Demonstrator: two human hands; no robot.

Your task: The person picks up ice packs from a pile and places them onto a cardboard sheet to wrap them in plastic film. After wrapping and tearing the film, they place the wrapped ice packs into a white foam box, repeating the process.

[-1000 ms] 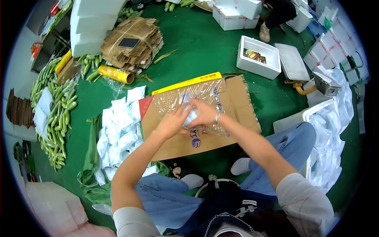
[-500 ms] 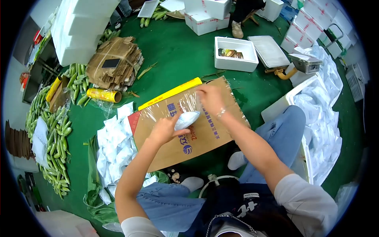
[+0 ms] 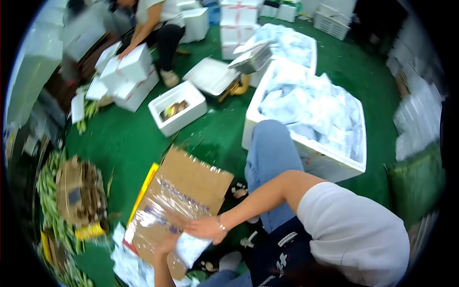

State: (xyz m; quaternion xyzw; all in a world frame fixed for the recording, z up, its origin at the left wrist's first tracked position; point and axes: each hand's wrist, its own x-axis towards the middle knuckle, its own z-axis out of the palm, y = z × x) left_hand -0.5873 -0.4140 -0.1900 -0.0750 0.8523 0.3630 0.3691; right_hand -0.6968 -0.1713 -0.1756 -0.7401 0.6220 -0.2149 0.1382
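Observation:
A pale white packet (image 3: 192, 248) lies on the lower part of a flat cardboard sheet (image 3: 198, 165) with printing on it. Clear film (image 3: 174, 203) stretches shiny across the cardboard. My right hand (image 3: 206, 228) rests flat over the packet's upper edge, fingers stretched towards the left. My left hand (image 3: 166, 242) is at the packet's left side, its fingers smeared by motion. Along the sheet's far left edge runs a long yellow cling film box (image 3: 142, 195).
Similar packets fill a big white foam box (image 3: 306, 165) on my right, and more packets (image 3: 126, 258) lie left of the cardboard. Ahead are a small foam box (image 3: 178, 109) and a scale (image 3: 213, 76). Another person (image 3: 160, 28) handles foam boxes. Bundled cardboard (image 3: 81, 191) lies among green vegetables.
My view has swung to the right. My right hand has come down from the film box to the packet beside my left hand. Film now covers more of the cardboard.

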